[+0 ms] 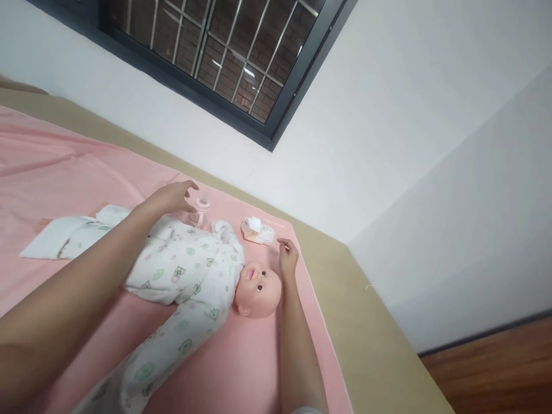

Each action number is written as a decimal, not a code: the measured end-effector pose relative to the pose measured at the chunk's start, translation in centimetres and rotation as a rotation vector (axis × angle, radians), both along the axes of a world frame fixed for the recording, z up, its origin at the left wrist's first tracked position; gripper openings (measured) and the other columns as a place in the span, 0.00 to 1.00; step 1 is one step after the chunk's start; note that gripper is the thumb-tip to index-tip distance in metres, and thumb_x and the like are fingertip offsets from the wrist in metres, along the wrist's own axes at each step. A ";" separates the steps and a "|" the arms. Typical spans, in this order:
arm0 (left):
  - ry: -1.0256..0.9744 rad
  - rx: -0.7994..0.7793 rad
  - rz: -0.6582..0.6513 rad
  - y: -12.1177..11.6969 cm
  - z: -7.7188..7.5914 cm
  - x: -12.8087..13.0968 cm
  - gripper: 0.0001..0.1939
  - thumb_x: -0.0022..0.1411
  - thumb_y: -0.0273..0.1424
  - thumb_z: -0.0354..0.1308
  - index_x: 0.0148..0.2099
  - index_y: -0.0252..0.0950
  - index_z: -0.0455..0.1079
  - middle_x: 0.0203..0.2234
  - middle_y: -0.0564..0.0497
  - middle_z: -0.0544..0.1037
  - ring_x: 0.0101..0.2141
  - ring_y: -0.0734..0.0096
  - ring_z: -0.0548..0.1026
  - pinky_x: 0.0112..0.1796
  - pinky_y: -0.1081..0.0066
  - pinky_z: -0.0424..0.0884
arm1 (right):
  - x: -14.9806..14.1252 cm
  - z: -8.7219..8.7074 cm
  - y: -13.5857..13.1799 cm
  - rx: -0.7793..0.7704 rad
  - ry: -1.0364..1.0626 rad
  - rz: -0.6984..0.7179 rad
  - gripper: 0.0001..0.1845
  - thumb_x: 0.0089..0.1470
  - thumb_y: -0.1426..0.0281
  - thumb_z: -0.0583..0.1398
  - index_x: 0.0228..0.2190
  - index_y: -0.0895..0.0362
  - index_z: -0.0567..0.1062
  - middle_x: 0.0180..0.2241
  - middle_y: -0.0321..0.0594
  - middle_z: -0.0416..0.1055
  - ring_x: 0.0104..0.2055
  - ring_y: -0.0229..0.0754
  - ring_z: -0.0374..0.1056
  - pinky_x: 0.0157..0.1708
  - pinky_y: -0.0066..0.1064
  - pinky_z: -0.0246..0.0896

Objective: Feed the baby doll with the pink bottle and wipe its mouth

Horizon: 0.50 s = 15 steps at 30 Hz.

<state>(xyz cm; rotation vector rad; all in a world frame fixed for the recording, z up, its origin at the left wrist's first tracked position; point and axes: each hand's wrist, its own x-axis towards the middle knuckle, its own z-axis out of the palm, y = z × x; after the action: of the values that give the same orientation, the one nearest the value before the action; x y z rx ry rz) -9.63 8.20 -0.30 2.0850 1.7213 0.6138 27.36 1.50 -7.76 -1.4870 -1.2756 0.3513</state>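
A baby doll [202, 282] in a white printed sleepsuit lies on a pink sheet [64, 167], its bare head [259, 290] toward the right. My left hand [175, 196] hovers over the doll's body with fingers spread, open, right beside a small pink baby bottle [200, 210] that stands upright beyond the doll. My right hand [287, 257] is just past the doll's head, fingers loosely curled and holding nothing, a little short of a crumpled white wipe packet [257, 230].
A folded white nappy or cloth [64, 237] lies on the sheet at the left. The pink sheet covers a tan mattress [379, 345] that butts against white walls. A barred dark window [224, 52] is above. Wooden floor [495, 374] shows at lower right.
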 end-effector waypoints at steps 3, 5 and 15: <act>0.072 -0.057 -0.010 0.3 -0.7 0.4 0.46 0.45 0.38 0.62 0.66 0.35 0.53 0.53 0.36 0.72 0.46 0.50 0.75 0.37 0.68 0.67 | 0.8 -1.6 -0.7 -0.012 -0.254 -0.197 0.21 0.50 0.68 0.51 0.44 0.60 0.73 0.50 0.53 0.69 0.58 0.53 0.58 0.57 0.46 0.53; 0.086 -0.066 -0.023 0.4 -1.1 0.7 0.48 0.45 0.38 0.62 0.67 0.34 0.50 0.52 0.33 0.72 0.46 0.48 0.75 0.38 0.67 0.68 | 1.0 -2.6 -1.0 -0.054 -0.313 -0.223 0.26 0.50 0.68 0.52 0.51 0.61 0.68 0.53 0.56 0.65 0.60 0.55 0.55 0.58 0.48 0.51; 0.082 -0.053 -0.117 1.1 -2.6 0.9 0.45 0.48 0.38 0.57 0.68 0.39 0.48 0.52 0.40 0.74 0.45 0.50 0.76 0.41 0.67 0.68 | 2.5 -5.6 0.8 -0.195 -0.246 -0.186 0.36 0.40 0.75 0.56 0.55 0.61 0.63 0.53 0.57 0.60 0.50 0.53 0.66 0.50 0.41 0.63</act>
<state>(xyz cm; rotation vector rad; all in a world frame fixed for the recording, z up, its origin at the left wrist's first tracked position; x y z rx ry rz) -8.77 9.27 -2.90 2.1828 1.6258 0.4493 29.84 2.30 -13.36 -1.8454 -1.3098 0.1773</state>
